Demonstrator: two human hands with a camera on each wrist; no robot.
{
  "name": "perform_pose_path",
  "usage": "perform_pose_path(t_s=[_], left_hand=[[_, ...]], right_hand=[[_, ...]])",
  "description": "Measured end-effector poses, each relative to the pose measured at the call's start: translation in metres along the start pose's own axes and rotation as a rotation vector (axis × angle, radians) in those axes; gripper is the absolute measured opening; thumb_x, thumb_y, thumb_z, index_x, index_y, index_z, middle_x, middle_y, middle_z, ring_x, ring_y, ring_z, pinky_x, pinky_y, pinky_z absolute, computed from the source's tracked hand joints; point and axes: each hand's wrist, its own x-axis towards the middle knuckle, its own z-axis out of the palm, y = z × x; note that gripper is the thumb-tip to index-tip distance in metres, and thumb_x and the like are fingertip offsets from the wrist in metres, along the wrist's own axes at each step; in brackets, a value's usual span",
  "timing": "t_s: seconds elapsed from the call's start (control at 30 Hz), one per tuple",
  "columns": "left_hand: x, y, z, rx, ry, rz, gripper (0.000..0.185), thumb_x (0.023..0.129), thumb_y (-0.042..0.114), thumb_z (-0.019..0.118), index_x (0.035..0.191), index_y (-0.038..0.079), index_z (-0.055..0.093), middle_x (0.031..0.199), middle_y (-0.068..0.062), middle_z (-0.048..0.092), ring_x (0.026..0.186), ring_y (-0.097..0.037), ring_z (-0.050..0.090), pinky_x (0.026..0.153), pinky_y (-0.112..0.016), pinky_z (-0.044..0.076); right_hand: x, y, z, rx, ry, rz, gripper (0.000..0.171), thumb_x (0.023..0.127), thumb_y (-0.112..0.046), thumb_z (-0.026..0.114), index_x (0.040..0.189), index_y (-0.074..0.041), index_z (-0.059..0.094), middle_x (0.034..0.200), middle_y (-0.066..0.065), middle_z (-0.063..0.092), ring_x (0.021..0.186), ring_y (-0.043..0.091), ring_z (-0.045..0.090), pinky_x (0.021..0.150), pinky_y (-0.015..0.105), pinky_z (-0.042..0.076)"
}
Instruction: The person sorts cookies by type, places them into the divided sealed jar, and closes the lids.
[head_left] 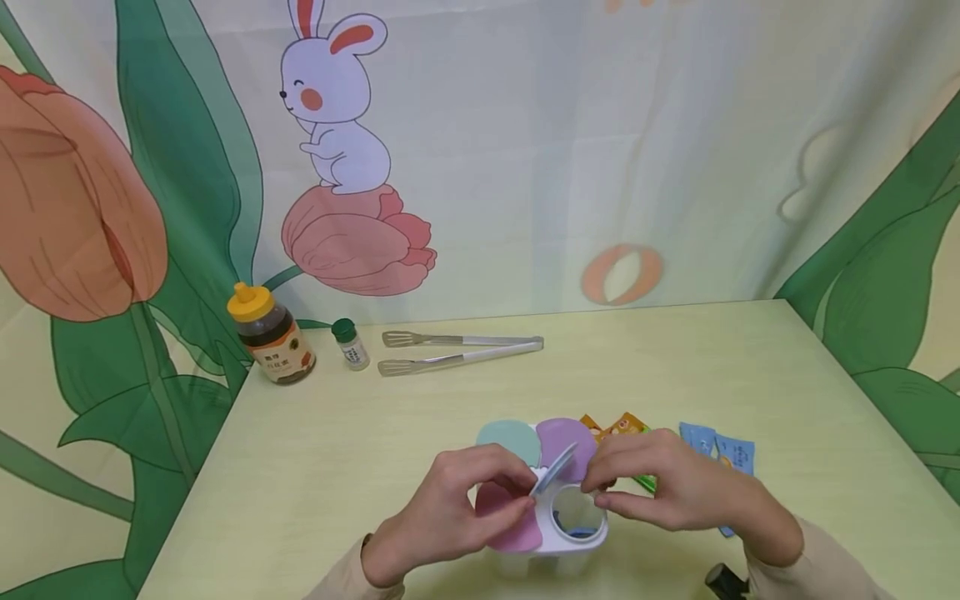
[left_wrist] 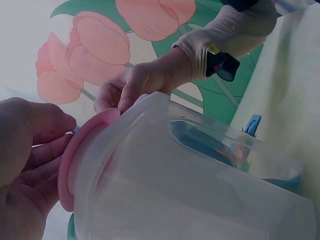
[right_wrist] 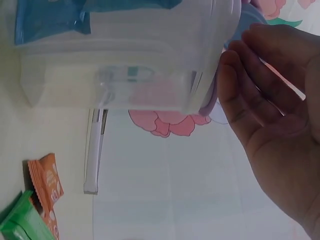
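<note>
- Pale green tabletop [head_left: 750,375]: the surface beneath both hands, edged by a printed curtain of tulips and a rabbit.
- Clear plastic four-compartment container [head_left: 558,554]: stands between the hands at the near edge; lids of teal [head_left: 504,437], purple [head_left: 564,437] and pink [head_left: 501,508] lie closed, while the fourth lid [head_left: 553,472] stands tilted up over its open compartment [head_left: 576,510], in which something blue shows.
- Left hand [head_left: 450,508]: fingers curled against the pink lid and the container's rim, steadying it.
- Right hand [head_left: 660,487]: fingertips meet at the raised lid's edge; whether they pinch it cannot be told.
- Metal tongs [head_left: 461,350], amber bottle with yellow cap [head_left: 272,335] and small green-capped jar [head_left: 351,343]: well beyond the left hand.
- Blue sachets [head_left: 723,450], orange sachets [head_left: 622,425] and a green one [head_left: 645,482]: just beyond the right hand.
- Step in hand, as judged: opening the fourth compartment. The next move would call for swinging the lid fully clear while the left hand holds the container still.
</note>
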Motion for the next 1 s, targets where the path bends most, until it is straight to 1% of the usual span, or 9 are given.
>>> perform_pose_path(t_s=[0.1,0.2,0.33,0.43,0.53,0.7,0.77,0.83,1.0], left_hand=[[0.0,0.0,0.0,0.001,0.003,0.005,0.021,0.082,0.0,0.073,0.101,0.008,0.066,0.093,-0.003,0.069,0.084,-0.002,0.066,0.073,-0.015,0.057],[0.0,-0.001,0.0,0.004,0.006,0.013,0.02,0.082,0.0,0.073,0.1,0.007,0.066,0.092,-0.003,0.07,0.083,-0.002,0.066,0.073,-0.014,0.057],[0.0,-0.001,0.001,0.003,0.009,0.019,0.02,0.082,-0.001,0.073,0.1,0.007,0.066,0.092,-0.004,0.07,0.083,-0.002,0.066,0.073,-0.014,0.057],[0.001,-0.001,0.0,0.003,0.008,0.015,0.02,0.082,-0.001,0.073,0.1,0.007,0.067,0.092,-0.004,0.07,0.083,-0.002,0.066,0.073,-0.014,0.057],[0.001,0.0,0.001,0.0,0.004,0.004,0.021,0.082,-0.001,0.073,0.1,0.007,0.067,0.093,-0.003,0.07,0.083,-0.002,0.066,0.073,-0.015,0.057],[0.0,0.0,0.001,-0.007,0.001,-0.004,0.021,0.082,-0.001,0.073,0.1,0.007,0.066,0.093,-0.004,0.07,0.083,-0.002,0.066,0.073,-0.015,0.057],[-0.001,0.0,0.001,-0.009,0.002,-0.002,0.021,0.082,-0.001,0.073,0.099,0.007,0.066,0.093,-0.004,0.07,0.084,-0.002,0.066,0.073,-0.015,0.057],[-0.001,0.0,0.001,-0.011,0.004,0.002,0.02,0.082,-0.001,0.073,0.099,0.007,0.066,0.093,-0.004,0.07,0.083,-0.003,0.066,0.073,-0.015,0.057],[-0.001,-0.001,0.0,-0.012,0.009,0.01,0.021,0.081,-0.002,0.073,0.099,0.007,0.066,0.092,-0.004,0.07,0.083,-0.003,0.066,0.073,-0.015,0.057]], right_hand=[[-0.002,0.003,-0.003,0.006,0.047,0.012,0.033,0.076,0.002,0.078,0.104,-0.013,0.069,0.097,0.0,0.07,0.092,0.012,0.064,0.084,0.017,0.053],[-0.005,0.007,-0.006,-0.002,0.086,0.036,0.035,0.072,0.006,0.079,0.102,-0.01,0.07,0.096,0.002,0.071,0.09,0.013,0.065,0.081,0.016,0.053],[-0.01,0.01,-0.01,-0.046,0.115,0.08,0.038,0.07,0.008,0.079,0.101,-0.013,0.07,0.095,0.0,0.07,0.087,0.011,0.065,0.075,0.015,0.054],[-0.015,0.013,-0.014,-0.084,0.126,0.126,0.042,0.07,0.007,0.079,0.104,-0.016,0.069,0.096,-0.002,0.07,0.085,0.01,0.065,0.072,0.015,0.054],[-0.021,0.016,-0.019,-0.128,0.126,0.221,0.044,0.071,0.006,0.08,0.104,-0.021,0.069,0.095,-0.004,0.07,0.083,0.006,0.063,0.07,0.014,0.053],[-0.035,0.029,-0.024,-0.191,0.12,0.397,0.034,0.077,0.0,0.079,0.099,-0.025,0.068,0.092,-0.011,0.068,0.079,0.0,0.059,0.07,0.013,0.052],[-0.04,0.034,-0.024,-0.206,0.128,0.428,0.032,0.079,-0.002,0.078,0.098,-0.026,0.068,0.091,-0.013,0.068,0.078,-0.001,0.059,0.069,0.014,0.052],[-0.044,0.038,-0.024,-0.214,0.132,0.449,0.03,0.079,-0.003,0.078,0.098,-0.025,0.069,0.091,-0.012,0.069,0.078,-0.001,0.059,0.069,0.015,0.053],[-0.05,0.044,-0.023,-0.242,0.13,0.469,0.025,0.08,-0.004,0.078,0.096,-0.021,0.07,0.091,-0.014,0.068,0.078,-0.002,0.058,0.067,0.018,0.054]])
